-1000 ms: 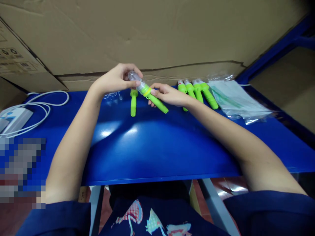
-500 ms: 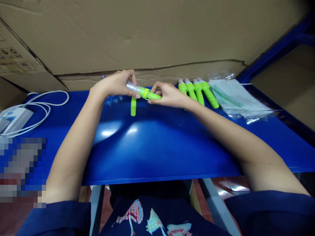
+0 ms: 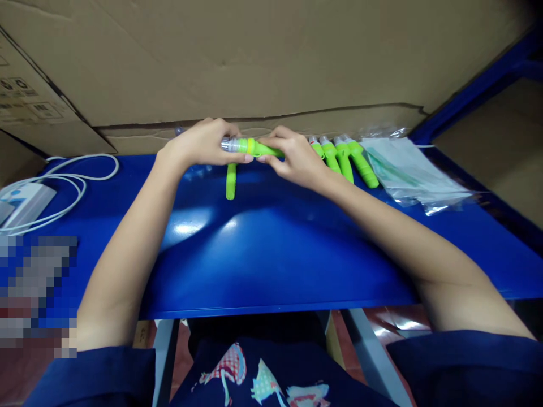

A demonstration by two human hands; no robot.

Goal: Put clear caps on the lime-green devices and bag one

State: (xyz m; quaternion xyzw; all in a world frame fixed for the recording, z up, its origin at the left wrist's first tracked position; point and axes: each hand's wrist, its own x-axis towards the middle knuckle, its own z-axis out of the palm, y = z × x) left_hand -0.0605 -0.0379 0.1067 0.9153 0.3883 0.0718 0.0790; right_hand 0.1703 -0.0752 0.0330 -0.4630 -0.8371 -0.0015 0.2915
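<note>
Nearest, dark blue sleeves and a printed apron edge the bottom of the view, and two bare forearms reach out over the glossy blue table (image 3: 271,260). Further out, the left hand (image 3: 199,144) and right hand (image 3: 292,158) meet above the table's far half, both closed on one green tube (image 3: 257,148) held level between them. The left hand's fingers are clamped round the clear capped end of it, while the right hand's fingers pinch the green body from the other side. Just below them a loose green piece (image 3: 230,181) lies on the table, pointing back toward the person. To the right of the right hand, a row of four green tubes (image 3: 343,158) lies side by side, with clear plastic bags (image 3: 407,169) just beyond them. At the far left sits a white cable (image 3: 68,186) looped beside a white device (image 3: 23,200). Behind everything stand cardboard boxes (image 3: 254,62).
</note>
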